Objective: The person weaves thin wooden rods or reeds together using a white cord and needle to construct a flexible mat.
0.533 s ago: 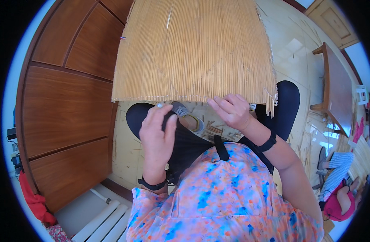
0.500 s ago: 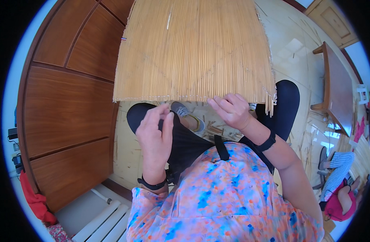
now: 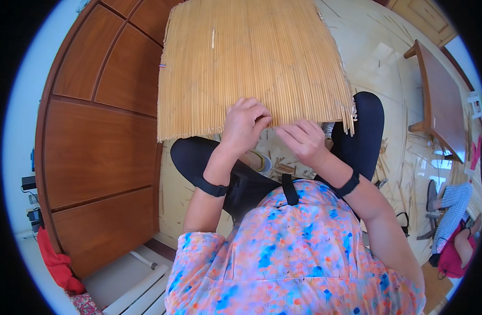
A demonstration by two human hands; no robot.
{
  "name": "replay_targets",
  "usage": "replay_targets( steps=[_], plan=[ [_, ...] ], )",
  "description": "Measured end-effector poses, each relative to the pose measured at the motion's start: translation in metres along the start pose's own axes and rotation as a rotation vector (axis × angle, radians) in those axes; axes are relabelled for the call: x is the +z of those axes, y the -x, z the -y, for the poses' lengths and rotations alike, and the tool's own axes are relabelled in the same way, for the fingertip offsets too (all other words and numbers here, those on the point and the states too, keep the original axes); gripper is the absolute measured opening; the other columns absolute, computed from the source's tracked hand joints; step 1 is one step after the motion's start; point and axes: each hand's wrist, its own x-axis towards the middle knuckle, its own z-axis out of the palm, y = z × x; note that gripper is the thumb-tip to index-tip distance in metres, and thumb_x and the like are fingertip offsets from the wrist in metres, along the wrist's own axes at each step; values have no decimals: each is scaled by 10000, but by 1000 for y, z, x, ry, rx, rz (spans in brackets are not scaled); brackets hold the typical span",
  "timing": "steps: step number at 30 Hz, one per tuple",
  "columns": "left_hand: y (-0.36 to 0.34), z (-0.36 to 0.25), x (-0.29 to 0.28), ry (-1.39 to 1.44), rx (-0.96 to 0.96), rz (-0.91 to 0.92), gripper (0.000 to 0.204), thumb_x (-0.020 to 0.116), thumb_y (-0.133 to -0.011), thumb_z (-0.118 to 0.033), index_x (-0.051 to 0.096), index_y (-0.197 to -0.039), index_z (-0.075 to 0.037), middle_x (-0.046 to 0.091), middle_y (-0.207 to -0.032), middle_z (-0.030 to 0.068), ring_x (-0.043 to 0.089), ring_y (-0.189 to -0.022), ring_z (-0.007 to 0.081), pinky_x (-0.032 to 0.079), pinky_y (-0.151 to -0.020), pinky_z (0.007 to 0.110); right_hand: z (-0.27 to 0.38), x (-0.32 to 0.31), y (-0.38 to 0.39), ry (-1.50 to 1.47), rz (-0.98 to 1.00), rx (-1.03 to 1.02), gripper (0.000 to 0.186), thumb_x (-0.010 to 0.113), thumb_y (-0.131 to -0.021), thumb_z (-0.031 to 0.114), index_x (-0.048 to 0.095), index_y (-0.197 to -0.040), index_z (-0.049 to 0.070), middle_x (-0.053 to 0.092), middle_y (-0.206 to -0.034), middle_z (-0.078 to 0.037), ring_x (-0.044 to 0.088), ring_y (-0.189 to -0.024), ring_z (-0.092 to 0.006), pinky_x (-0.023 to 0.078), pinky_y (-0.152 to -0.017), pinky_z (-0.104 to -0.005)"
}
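Note:
A large mat of thin straw-coloured sticks, laid side by side, spreads in front of me, its near edge just above my knees. My left hand rests over this edge near the middle, thumb and fingers pinched together at the stick ends. Close beside it, to the right, my right hand has its fingers curled and drawn together at the same edge. Whatever lies between the right fingertips is too small or hidden to make out. A few loose stick ends jut out at the mat's near right corner.
A brown wooden cabinet stands close on the left. Stick scraps litter the tiled floor between my feet and to the right. A wooden table lies on its side at right. Another person's checked trouser leg shows at far right.
My left hand, which hung open below the mat's edge, has moved up and right onto the edge and closed. The right hand stays near the edge, slightly lower. The view has shifted a little.

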Motion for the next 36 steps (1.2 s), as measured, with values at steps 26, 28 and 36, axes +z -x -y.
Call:
replay_targets(
  steps=[26,28,36],
  plan=[
    [-5,-15,6,33,84,-159,77,667,-761,-39,616,-817,-25,569,-801,105,561,-759,277,442,-667,363,27,23,-24,-1248,-100,1739,221,697,-723,-11,659,-940,-25,648,-832,-45,577,-655,-109,433,-540,-250],
    [-5,-16,6,124,14,-203,82,674,-759,-48,614,-812,-30,568,-790,105,566,-743,286,444,-650,368,27,23,-21,-1243,-91,1746,191,691,-723,-15,662,-912,-28,641,-789,-38,562,-623,-105,419,-523,-250],
    [2,-5,16,112,0,-23,55,586,-890,-50,576,-934,-20,599,-773,82,599,-658,137,474,-578,246,32,33,-17,-1287,-153,1652,78,696,-741,74,626,-750,42,537,-601,8,442,-466,-59,296,-403,-213]
  ],
)
